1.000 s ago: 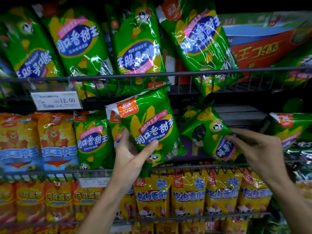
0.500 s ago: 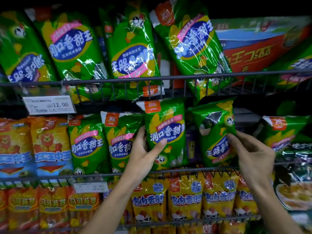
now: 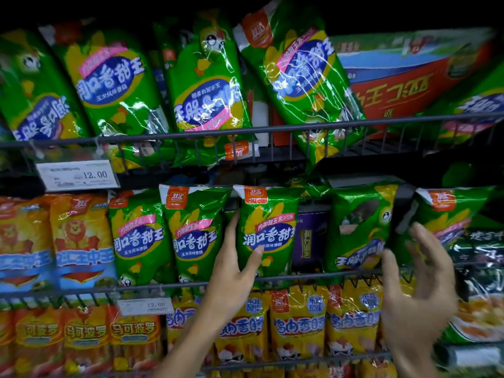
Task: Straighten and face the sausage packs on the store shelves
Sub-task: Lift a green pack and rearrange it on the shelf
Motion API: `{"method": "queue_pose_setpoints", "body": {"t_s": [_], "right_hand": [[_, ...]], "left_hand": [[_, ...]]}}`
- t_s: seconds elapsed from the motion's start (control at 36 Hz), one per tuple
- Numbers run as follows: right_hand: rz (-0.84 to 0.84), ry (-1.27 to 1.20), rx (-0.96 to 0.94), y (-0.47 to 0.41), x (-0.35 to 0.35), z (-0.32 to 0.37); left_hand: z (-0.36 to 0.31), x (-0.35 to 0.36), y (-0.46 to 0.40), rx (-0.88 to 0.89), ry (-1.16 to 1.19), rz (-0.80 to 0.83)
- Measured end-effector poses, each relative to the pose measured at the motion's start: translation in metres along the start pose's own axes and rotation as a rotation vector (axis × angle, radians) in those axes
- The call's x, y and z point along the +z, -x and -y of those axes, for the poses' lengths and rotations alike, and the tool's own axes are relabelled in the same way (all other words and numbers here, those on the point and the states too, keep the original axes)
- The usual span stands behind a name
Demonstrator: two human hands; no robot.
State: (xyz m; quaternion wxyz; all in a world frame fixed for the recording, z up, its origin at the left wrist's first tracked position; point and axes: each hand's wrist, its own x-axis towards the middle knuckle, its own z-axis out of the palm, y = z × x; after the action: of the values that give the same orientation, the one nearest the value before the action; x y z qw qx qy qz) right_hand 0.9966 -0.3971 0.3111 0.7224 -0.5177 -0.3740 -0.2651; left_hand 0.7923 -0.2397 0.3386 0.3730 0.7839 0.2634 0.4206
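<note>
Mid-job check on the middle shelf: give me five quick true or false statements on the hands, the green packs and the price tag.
1. The left hand grips an upright green corn sausage pack. True.
2. The right hand grips a yellow pack on the bottom shelf. False: it is at the upside-down green pack on the middle shelf, thumb against its lower edge, fingers spread.
3. The price tag reads 12.00. True.
4. Every green pack on the middle shelf is right way up. False: the one at the right hand is inverted.
5. A purple box shows between the two handled packs. True.
</note>
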Motion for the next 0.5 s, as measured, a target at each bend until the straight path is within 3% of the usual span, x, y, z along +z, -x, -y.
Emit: {"method": "queue_pose_setpoints", "body": {"t_s": [0.08,0.19,0.28,0.5], "right_hand": [[0.138,0.005,-0.217,0.02,0.011,0.012],[0.59,0.079,0.069,0.016,0.038,0.038],[0.763,0.214,0.213,0.002,0.061,0.045],[0.871,0.216,0.353,-0.014,0.086,0.045]], "left_hand": [[0.003,0.002,0.004,0.073,-0.055,-0.026],[0.007,0.002,0.005,0.151,-0.109,-0.068],[0.007,0.003,0.011,0.214,-0.152,-0.096],[0.028,-0.041,0.022,0.542,-0.487,-0.346]]}}
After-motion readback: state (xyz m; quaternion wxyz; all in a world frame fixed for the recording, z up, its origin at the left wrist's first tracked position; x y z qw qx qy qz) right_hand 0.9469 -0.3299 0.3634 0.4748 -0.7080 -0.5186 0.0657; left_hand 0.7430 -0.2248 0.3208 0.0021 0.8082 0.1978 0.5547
